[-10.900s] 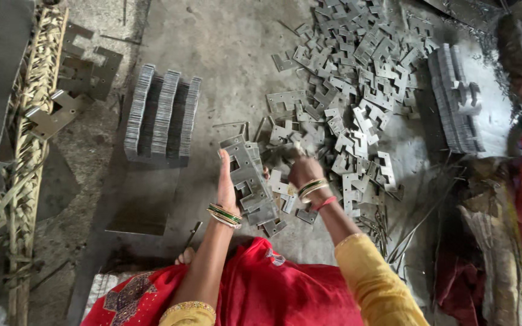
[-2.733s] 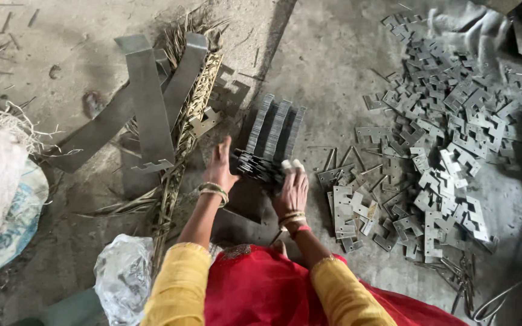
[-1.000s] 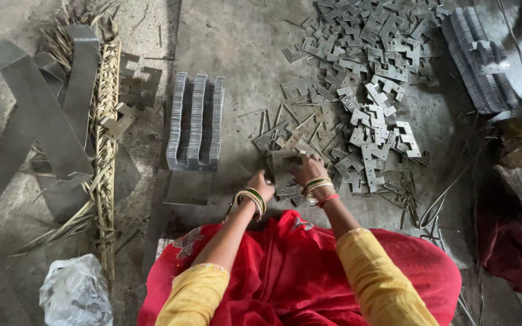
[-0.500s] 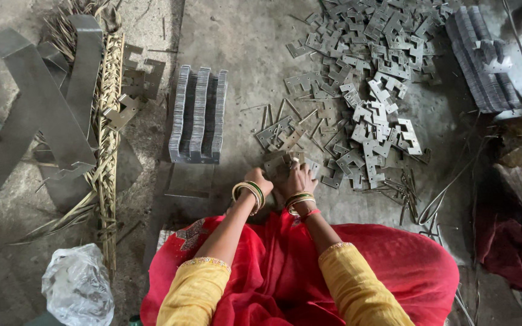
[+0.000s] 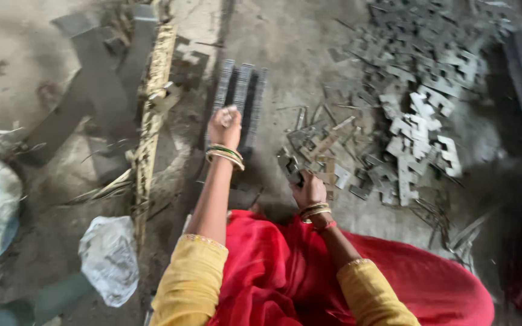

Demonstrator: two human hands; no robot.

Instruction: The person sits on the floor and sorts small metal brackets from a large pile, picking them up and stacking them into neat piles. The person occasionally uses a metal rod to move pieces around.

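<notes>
Stamped metal plates [image 5: 240, 96] stand stacked on edge at upper centre, left hand [image 5: 225, 125] curled loosely on top of them. Right hand [image 5: 308, 188] at centre grips one loose metal piece [image 5: 289, 167], pile of cutouts [image 5: 418, 121] upper right.

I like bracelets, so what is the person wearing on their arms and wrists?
Both arms have yellow sleeves with a patterned edge, ending near the elbow. The left hand has a stack of gold and green bangles at its wrist. The right hand has gold bangles and a red band. Red cloth covers the lap.
</notes>
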